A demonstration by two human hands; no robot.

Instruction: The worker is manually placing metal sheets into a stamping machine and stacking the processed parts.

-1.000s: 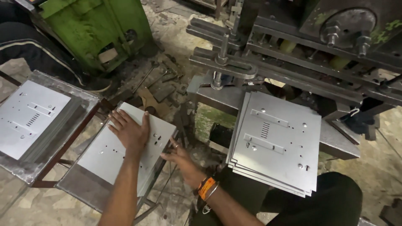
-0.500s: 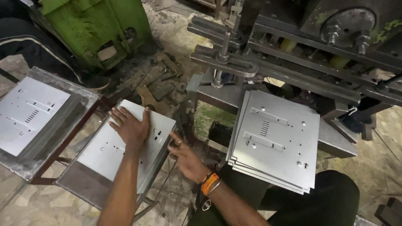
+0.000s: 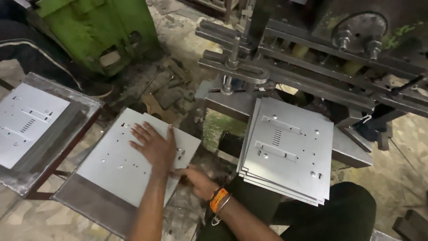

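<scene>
At centre-left, the left hand [image 3: 154,146] lies flat, fingers spread, on the top grey punched metal sheet [image 3: 133,163]. The right hand [image 3: 198,180] curls at its lower right edge; grip unclear. A stack of slotted sheets [image 3: 290,149] sits centre-right, another slotted sheet [image 3: 26,122] far left.

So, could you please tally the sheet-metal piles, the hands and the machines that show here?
Sheet-metal piles: 3 (left pile, middle pile, right pile)
Hands: 2 (left hand, right hand)
Machines: 2 (green machine, grey press)
Total: 7

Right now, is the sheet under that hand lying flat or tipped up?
Flat: the metal sheet lies on its stand, left hand spread on top.
</scene>
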